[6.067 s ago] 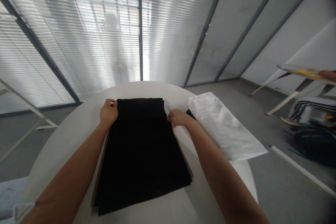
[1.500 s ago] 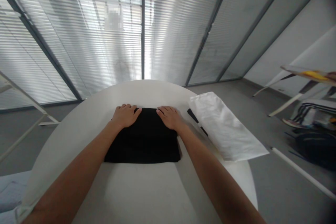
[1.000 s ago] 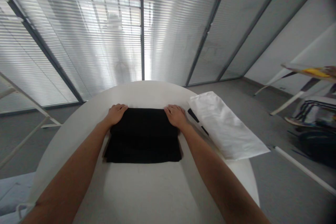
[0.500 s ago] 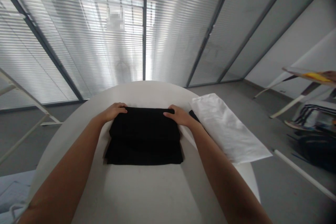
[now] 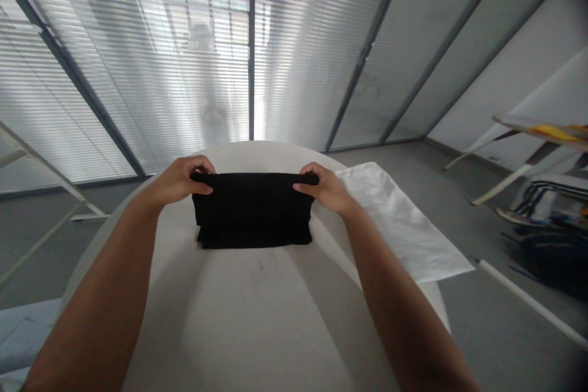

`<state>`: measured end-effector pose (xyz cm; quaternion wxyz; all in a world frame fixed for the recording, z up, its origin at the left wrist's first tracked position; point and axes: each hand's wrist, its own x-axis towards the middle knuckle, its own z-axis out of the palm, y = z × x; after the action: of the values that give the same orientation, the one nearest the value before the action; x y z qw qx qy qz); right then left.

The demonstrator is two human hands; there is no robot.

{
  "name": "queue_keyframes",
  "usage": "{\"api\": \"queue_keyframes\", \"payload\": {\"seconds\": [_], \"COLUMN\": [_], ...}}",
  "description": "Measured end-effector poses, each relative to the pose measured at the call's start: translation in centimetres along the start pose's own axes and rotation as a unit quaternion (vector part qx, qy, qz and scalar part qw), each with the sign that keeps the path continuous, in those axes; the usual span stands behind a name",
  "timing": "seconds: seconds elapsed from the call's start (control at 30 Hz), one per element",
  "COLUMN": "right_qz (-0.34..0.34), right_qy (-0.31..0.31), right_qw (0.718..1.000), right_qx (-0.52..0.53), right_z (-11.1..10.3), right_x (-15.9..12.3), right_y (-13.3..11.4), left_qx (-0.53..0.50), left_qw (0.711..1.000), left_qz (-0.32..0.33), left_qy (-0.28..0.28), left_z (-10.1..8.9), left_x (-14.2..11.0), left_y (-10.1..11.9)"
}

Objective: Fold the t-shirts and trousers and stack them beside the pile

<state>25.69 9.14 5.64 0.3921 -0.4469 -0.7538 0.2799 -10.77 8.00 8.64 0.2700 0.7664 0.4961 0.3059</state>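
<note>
A folded black cloth (image 5: pixel 253 211) hangs upright above the round white table (image 5: pixel 257 318), lifted by its top edge. My left hand (image 5: pixel 181 180) pinches the cloth's upper left corner, fingers closed on it. At the upper right corner, my right hand (image 5: pixel 325 187) grips the same edge with closed fingers. The cloth's lower edge sits close to the tabletop; whether it touches is unclear.
A folded white cloth (image 5: pixel 399 223) lies on the table's right side, overhanging the edge. Glass walls with blinds stand behind. A white slanted frame (image 5: pixel 41 171) is at the left. Bags and a board on legs (image 5: pixel 542 135) are on the floor at right.
Six seconds ago the black cloth lay long and flat; it was folded shorter and pressed. In the last half second both hands gripped its far edge and lifted it off the table.
</note>
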Motion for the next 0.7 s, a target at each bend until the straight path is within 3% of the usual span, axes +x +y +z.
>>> {"api": "queue_keyframes", "payload": {"seconds": [0.1, 0.23, 0.3, 0.4, 0.53, 0.6, 0.7], "right_qz": [0.004, 0.032, 0.048, 0.078, 0.067, 0.064, 0.059], "right_qy": [-0.141, -0.316, -0.361, -0.42, -0.461, -0.441, -0.387], "right_qw": [0.99, 0.946, 0.929, 0.904, 0.865, 0.87, 0.898], "right_qx": [0.027, 0.068, 0.057, -0.032, -0.186, -0.21, -0.201], "right_z": [-2.1, -4.4, -4.0, -1.3, 2.6, 3.2, 2.8], "right_x": [-0.8, -1.9, -2.2, -2.3, -2.1, -1.9, -1.8], "right_y": [-1.9, -4.9, -6.0, -6.6, -6.0, -5.4, -4.4], "left_qx": [0.001, -0.029, -0.034, 0.03, 0.196, 0.211, 0.163], "left_qw": [0.994, 0.973, 0.963, 0.943, 0.907, 0.902, 0.906], "left_qz": [-0.016, -0.045, -0.072, -0.117, -0.129, -0.123, -0.121], "left_qy": [-0.106, -0.224, -0.259, -0.31, -0.351, -0.356, -0.371], "left_z": [-1.5, -2.6, -1.6, 2.0, 6.7, 7.5, 6.8], "left_x": [-1.0, -2.1, -2.1, -1.3, -0.2, 0.0, 0.1], "left_y": [1.7, 4.0, 4.6, 4.4, 3.5, 3.4, 3.3]}}
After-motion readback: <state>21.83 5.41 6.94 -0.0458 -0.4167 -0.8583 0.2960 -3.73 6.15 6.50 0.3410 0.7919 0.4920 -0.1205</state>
